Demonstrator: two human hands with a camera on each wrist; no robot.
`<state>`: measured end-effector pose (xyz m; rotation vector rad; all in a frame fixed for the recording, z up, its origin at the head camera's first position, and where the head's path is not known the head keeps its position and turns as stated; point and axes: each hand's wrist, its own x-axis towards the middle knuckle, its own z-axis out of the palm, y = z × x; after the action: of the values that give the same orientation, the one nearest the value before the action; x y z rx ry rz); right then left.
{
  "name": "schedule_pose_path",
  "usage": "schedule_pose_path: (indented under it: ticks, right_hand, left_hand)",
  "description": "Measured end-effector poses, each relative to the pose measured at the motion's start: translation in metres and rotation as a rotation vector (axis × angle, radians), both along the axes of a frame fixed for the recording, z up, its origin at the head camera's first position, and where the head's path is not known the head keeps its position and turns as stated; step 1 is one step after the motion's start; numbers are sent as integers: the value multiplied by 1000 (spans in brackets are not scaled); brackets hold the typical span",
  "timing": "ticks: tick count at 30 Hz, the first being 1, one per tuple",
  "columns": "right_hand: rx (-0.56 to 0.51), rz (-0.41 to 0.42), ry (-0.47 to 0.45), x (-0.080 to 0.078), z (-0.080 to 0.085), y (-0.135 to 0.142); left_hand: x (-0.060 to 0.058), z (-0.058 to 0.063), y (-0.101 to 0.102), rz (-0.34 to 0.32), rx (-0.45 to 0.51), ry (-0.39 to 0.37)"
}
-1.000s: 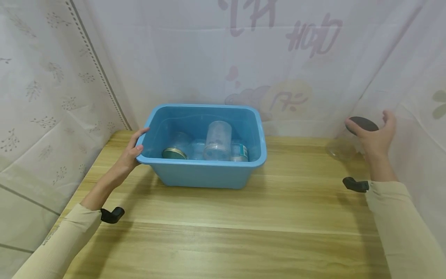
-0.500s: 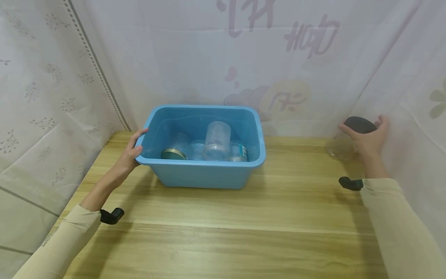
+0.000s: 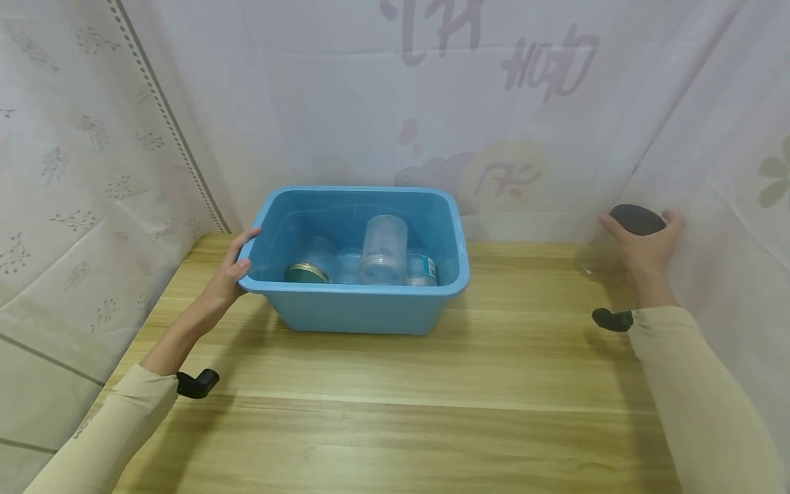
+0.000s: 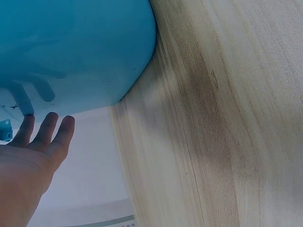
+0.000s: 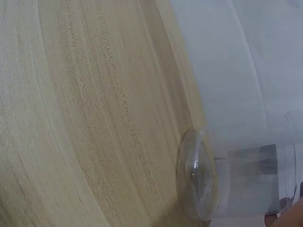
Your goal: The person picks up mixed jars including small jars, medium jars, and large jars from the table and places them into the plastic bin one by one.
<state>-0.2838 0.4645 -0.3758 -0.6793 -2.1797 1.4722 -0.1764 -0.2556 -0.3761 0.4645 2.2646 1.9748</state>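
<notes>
My left hand (image 3: 223, 281) holds the left rim of a blue plastic tub (image 3: 352, 309), thumb over the rim. In the left wrist view, several of its fingers (image 4: 63, 135) lie against the tub's outer wall. Inside the tub are a clear jar with a green, gold-edged lid (image 3: 306, 273), a tall clear jar (image 3: 384, 250) and a smaller jar with a teal label (image 3: 428, 266). At the back right, my right hand (image 3: 648, 250) grips the top of a clear jar with a black lid (image 3: 638, 219). The right wrist view shows this jar's clear base (image 5: 196, 175) at the tabletop.
The wood-grain table (image 3: 395, 425) carries the tub near its back edge. A pale printed curtain (image 3: 345, 103) hangs behind it, with further curtain on the left and right. Black wrist mounts (image 3: 199, 383) show at both sleeves.
My right hand has moved slightly left and its fingers have closed in around the black-lidded jar. The left hand and the tub stay as they were.
</notes>
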Motion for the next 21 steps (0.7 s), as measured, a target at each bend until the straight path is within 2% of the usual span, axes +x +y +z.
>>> schedule_pose_path:
  ticks: [10, 21]
  right_hand:
    - [-32, -44, 8, -11, -3, 1]
    - [-12, -42, -2, -10, -11, 7]
  left_hand:
    - [1, -3, -2, 0, -11, 5]
    - [-1, -3, -1, -4, 3, 0]
